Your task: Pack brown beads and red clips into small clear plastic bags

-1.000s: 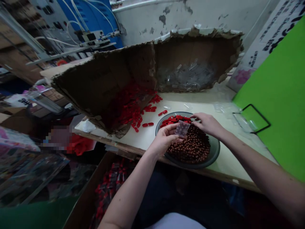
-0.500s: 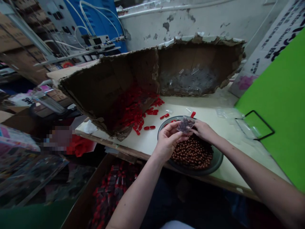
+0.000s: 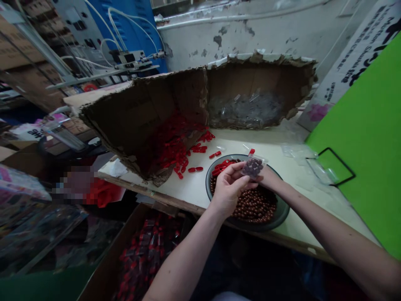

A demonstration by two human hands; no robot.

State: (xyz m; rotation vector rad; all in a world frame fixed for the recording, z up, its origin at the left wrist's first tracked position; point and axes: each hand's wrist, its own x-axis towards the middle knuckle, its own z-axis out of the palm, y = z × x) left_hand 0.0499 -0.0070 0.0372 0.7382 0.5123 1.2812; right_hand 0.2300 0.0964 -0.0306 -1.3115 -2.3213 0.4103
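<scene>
My left hand [image 3: 230, 186] pinches a small clear plastic container [image 3: 253, 166] holding several dark brown balls, up over the bowl. Right behind the container is my right hand [image 3: 268, 177]; its fingers are mostly hidden, and I cannot tell whether it grips anything. Below both hands a grey-green bowl [image 3: 283, 215] carries a heap of shiny brown balls [image 3: 255, 207]. Red plastic caps [image 3: 222, 166] lie at the bowl's far left side.
A torn cardboard box [image 3: 175, 90] spills red pieces [image 3: 175, 142] onto the white table [image 3: 188, 188]; its right part holds clear containers [image 3: 250, 108]. More clear containers [image 3: 319, 167] lie by a green panel [image 3: 376, 167]. Below stands a carton of filled red-capped packs [image 3: 147, 251].
The clear container has shifted right and turned more toward me in my left hand. My right hand has slipped further behind it, and the red caps in the bowl show more.
</scene>
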